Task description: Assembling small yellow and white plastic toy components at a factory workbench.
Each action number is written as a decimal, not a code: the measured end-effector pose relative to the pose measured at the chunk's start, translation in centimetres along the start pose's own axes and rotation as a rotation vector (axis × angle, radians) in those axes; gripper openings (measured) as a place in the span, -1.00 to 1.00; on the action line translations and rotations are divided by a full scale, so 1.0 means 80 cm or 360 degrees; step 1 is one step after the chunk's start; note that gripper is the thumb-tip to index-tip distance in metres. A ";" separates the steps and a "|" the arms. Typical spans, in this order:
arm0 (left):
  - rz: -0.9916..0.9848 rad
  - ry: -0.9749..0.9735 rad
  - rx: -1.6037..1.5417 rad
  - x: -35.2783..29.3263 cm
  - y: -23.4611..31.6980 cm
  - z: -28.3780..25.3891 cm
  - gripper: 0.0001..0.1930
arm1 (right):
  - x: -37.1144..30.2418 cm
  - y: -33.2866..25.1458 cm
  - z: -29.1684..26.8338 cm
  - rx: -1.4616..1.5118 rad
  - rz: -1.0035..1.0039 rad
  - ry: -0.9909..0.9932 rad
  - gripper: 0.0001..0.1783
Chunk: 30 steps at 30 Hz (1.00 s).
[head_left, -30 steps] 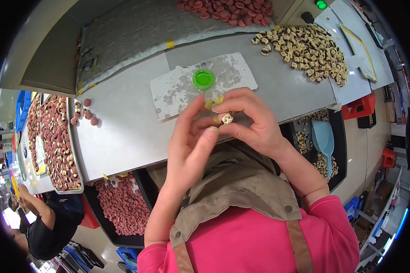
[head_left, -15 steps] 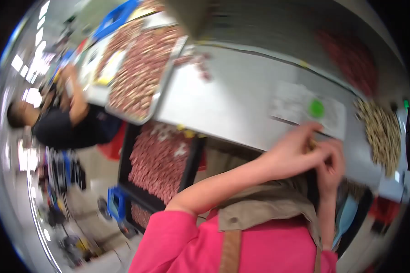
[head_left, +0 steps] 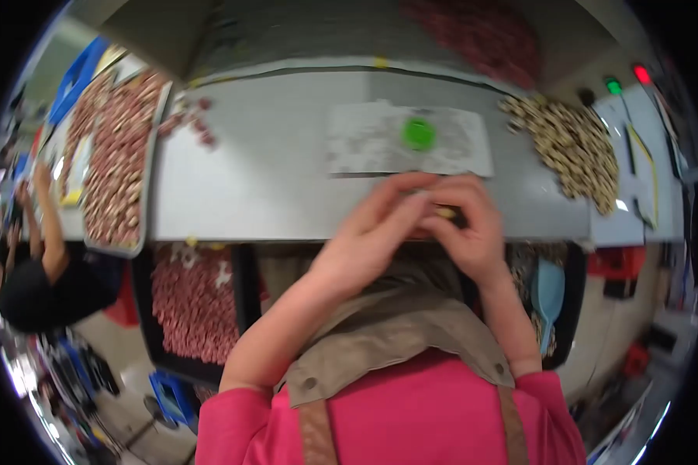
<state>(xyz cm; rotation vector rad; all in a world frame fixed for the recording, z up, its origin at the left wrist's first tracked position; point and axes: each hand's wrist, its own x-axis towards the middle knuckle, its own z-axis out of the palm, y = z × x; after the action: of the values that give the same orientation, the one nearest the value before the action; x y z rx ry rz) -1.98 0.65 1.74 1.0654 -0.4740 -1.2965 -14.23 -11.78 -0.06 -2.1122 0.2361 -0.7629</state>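
Observation:
My left hand (head_left: 371,232) and my right hand (head_left: 473,229) meet over the table's near edge, fingers curled and tips together. A small yellowish piece (head_left: 444,211) shows between the thumb and fingers of my right hand. Whatever my left fingers pinch is hidden behind them. Just beyond my hands lies a white smudged sheet (head_left: 357,143) with a round bright green thing (head_left: 419,134) on it. To the right is a pile of small pale yellow-beige pieces (head_left: 570,143). Several small reddish pieces (head_left: 198,124) lie loose at the far left of the tabletop.
On the left, a metal tray (head_left: 124,170) holds many reddish pieces. Below the table edge are a black bin of pink-red pieces (head_left: 194,302) and another bin with a light blue scoop (head_left: 548,294). A co-worker in black (head_left: 62,287) works at far left.
The view has swung right and levelled, so the table now lies straight ahead. My hands stay together, and the small yellowish piece is still between them.

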 end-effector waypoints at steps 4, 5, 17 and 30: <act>-0.0093 -0.0139 -0.0072 0.016 0.001 0.005 -0.57 | -0.001 0.003 -0.011 0.0095 0.0070 0.0069 -0.76; -0.0088 -0.0116 -0.0042 0.016 0.001 0.009 -0.57 | -0.002 0.004 -0.014 0.0082 0.0071 0.0056 -0.75; 0.0018 0.0115 0.0199 -0.015 0.016 -0.006 -0.64 | -0.006 -0.006 -0.014 0.0044 -0.0077 0.0067 -0.71; 0.0051 0.0148 0.0272 -0.004 0.004 -0.002 -0.71 | -0.005 0.002 0.001 -0.0039 -0.0265 0.0204 -0.76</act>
<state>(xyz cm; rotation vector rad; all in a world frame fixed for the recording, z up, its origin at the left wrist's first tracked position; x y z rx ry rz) -1.77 1.00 2.03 1.2500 -0.5363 -1.1881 -14.48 -11.67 -0.41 -2.1273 0.1394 -0.9996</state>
